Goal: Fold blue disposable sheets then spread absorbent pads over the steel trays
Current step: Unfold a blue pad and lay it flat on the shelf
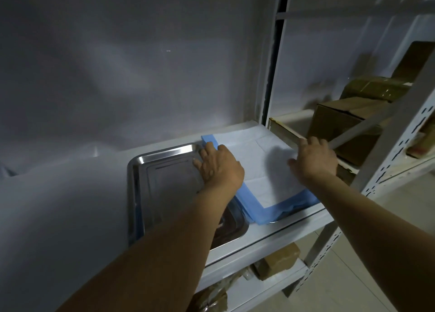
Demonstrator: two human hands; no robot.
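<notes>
The bare steel tray (164, 184) is the landmark here: it sits on a white surface (270, 236) against the wall, empty and shiny. Just to its right lies the absorbent pad (266, 168), white in the middle with a blue border, laid flat over what looks like a second tray, of which only a sliver of rim shows under the near blue edge. The left hand (217, 167) rests palm down on the pad's left edge, right where it meets the bare tray's right rim, its fingers (207, 154) loosely spread and pressing flat rather than pinching anything. The right hand (314, 160) lies on the pad's far right side, away from the tray, fingers also spread and flat, close to the shelf rail (286, 132) of the rack of cardboard boxes (341, 125). The step in hand seems to be smoothing this pad into place, so the folding part is probably done. The next move likely calls for fetching another pad and opening it over the bare tray; no spare pad shows, so where it would come from cannot be told.
</notes>
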